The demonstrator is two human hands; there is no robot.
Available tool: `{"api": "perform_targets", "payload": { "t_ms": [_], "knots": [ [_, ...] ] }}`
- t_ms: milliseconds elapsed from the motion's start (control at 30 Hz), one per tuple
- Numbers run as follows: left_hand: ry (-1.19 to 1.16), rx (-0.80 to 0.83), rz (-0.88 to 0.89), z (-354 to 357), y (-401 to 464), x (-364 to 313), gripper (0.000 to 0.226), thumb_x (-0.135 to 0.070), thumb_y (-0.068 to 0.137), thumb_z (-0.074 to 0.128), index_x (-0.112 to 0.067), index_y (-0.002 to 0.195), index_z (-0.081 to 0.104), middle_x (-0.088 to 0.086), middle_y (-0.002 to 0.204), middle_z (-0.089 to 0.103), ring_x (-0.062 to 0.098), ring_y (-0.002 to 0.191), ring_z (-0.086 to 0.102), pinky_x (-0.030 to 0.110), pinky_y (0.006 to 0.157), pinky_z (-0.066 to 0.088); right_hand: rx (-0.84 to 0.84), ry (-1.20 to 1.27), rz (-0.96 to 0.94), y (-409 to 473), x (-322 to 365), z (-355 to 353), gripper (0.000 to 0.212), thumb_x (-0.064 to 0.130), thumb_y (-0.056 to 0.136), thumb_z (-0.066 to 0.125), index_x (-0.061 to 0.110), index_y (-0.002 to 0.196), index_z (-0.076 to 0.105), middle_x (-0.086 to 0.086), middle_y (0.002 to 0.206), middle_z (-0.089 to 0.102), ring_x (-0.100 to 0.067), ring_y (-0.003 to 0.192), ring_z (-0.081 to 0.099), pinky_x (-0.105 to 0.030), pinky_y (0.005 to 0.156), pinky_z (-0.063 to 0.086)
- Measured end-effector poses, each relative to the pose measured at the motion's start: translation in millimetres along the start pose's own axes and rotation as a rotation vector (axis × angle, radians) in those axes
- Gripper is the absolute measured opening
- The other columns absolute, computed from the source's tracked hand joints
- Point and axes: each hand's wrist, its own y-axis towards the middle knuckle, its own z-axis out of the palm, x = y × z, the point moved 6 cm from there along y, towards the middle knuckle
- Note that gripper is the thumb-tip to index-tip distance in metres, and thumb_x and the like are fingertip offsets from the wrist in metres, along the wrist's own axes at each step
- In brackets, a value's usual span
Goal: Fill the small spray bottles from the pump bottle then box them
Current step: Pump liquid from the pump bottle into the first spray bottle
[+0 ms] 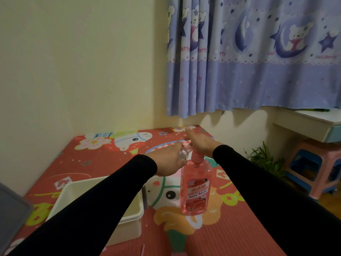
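Nearest, at 7 o'clock, a grey lid or panel (11, 209) cuts into the lower left corner. Just past it the white box (132, 217) sits on the red cartoon-print mat (230, 233), its open top largely crossed by the left sleeve (92, 209); its right wall stands near the pump bottle but apart from it. The mat at 5 o'clock, in front of the bottle and under the right sleeve (276, 191), lies bare up to the mat's right edge, where wooden floor (324, 206) shows.

At centre the pink pump bottle (196, 189) stands upright on the mat, label facing the camera. The right hand (201, 145) lies flat over the pump head, fingers straight and pointing toward 12 o'clock, pressing on it. The left hand (170, 161), at 9 o'clock of the pump, curls its fingers round a small clear spray bottle (183, 154), held up against the pump's spout; whether its mouth meets the nozzle cannot be told.

Beyond the hands the mat runs bare to its far edge against the cream wall (73, 71). At 3 o'clock stand a green plant (265, 159), stacked pink and blue stools (313, 169) and a white desk (310, 122). At 1 o'clock a purple bear-print curtain (258, 61) hangs above the mat's far corner.
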Motion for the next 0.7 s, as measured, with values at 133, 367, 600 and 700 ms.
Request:
{"api": "perform_targets", "payload": {
  "t_ms": [133, 367, 600, 700],
  "knots": [
    [-0.024, -0.028, 0.014, -8.4, 0.4, -1.0, 0.051, -0.041, 0.100, 0.042, -0.017, 0.142, 0.026, 0.008, 0.135, 0.051, 0.024, 0.105, 0.055, 0.032, 0.079, 0.039, -0.009, 0.099, -0.014, 4.3, 6.1, -6.0, 0.067, 0.057, 0.098, 0.020, 0.011, 0.141, 0.044, -0.013, 0.145, 0.048, -0.028, 0.132, 0.046, -0.048, 0.115, 0.029],
    [-0.010, 0.003, 0.003, 4.3, -0.3, 1.2, 0.048, -0.041, 0.100, 0.041, -0.017, 0.139, 0.028, 0.008, 0.131, 0.052, 0.026, 0.100, 0.057, 0.038, 0.082, 0.045, -0.004, -0.008, 0.004, 0.1, -5.7, 2.1, 0.058, 0.043, 0.103, 0.020, 0.004, 0.134, 0.049, -0.021, 0.136, 0.053, -0.038, 0.127, 0.048, -0.046, 0.108, 0.037],
    [-0.009, -0.013, 0.017, -7.9, 1.7, -1.1, 0.048, -0.041, 0.100, 0.042, -0.017, 0.139, 0.028, 0.008, 0.130, 0.053, 0.024, 0.102, 0.056, 0.032, 0.077, 0.039, -0.003, 0.069, -0.016, 5.1, 3.5, -7.3, 0.065, 0.056, 0.099, 0.020, 0.012, 0.139, 0.046, -0.004, 0.144, 0.048, -0.023, 0.128, 0.048, -0.042, 0.114, 0.030],
    [-0.021, -0.010, 0.014, -6.6, 1.0, -1.1, 0.048, -0.040, 0.100, 0.041, -0.017, 0.140, 0.027, 0.008, 0.129, 0.054, 0.022, 0.099, 0.055, 0.032, 0.076, 0.039, -0.019, 0.073, -0.026, 5.7, 2.0, -6.1, 0.070, 0.061, 0.096, 0.020, 0.013, 0.138, 0.048, -0.006, 0.146, 0.049, -0.024, 0.128, 0.050, -0.046, 0.113, 0.032]
  ]
}}
